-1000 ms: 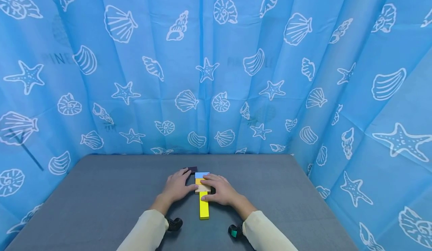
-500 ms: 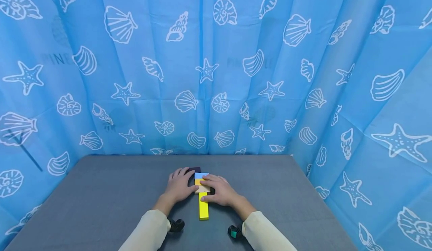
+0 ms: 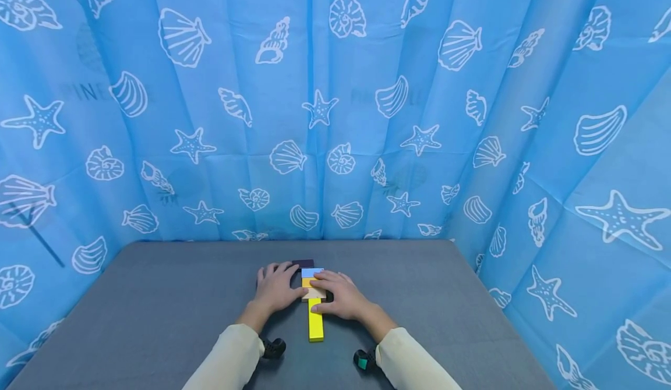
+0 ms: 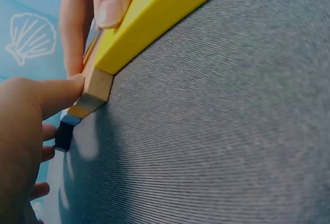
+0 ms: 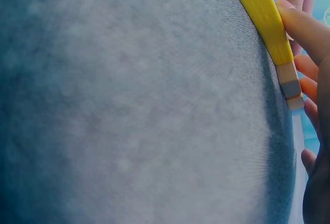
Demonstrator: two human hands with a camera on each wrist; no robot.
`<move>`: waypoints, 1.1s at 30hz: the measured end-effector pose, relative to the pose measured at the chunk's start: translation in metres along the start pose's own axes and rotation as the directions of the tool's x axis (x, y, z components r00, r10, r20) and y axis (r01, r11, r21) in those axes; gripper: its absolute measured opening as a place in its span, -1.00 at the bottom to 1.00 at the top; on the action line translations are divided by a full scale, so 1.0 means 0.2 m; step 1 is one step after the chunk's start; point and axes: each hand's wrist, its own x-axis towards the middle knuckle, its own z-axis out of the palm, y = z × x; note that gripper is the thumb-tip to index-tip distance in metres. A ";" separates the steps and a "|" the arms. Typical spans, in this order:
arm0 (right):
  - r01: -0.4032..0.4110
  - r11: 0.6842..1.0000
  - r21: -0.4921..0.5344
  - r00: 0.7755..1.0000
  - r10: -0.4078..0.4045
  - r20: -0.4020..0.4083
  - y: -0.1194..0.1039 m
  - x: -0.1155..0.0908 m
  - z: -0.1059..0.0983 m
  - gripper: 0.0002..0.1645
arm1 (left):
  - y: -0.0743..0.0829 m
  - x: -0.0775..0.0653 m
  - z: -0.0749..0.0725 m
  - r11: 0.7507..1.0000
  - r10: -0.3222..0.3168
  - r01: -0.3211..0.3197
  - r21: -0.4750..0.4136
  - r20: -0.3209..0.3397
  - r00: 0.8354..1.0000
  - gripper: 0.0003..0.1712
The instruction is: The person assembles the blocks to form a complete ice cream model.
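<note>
In the head view, blue (image 3: 309, 272), orange (image 3: 306, 282) and plain wooden (image 3: 314, 293) blocks lie in a stacked row, with a long yellow block (image 3: 315, 323) running from the wooden one toward me. A dark block (image 3: 304, 263) lies crosswise beyond the blue end. My left hand (image 3: 276, 290) has its fingertips at the dark block's left end, while its thumb (image 4: 64, 92) touches the wooden block in the left wrist view. My right hand (image 3: 343, 297) lays relaxed fingers across the row, its thumb (image 5: 301, 22) against the yellow block.
A grey cloth-covered table (image 3: 173, 314) spreads around the blocks. Behind it and to the right hangs a blue curtain (image 3: 362, 128) printed with white shells and starfish. A black wrist device (image 3: 274, 348) sits under the left cuff, another (image 3: 364, 360) under the right.
The dark block has slid to the right behind the blue block, and my left hand has shifted slightly right with it. My right hand stays in place on the row.
</note>
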 end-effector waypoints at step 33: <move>0.058 0.996 -0.071 0.998 -0.057 0.013 -0.02 0.02 -0.04 -0.27 | 0.02 0.04 -0.04 0.997 0.071 -0.067 -0.036 0.113 0.991 -0.27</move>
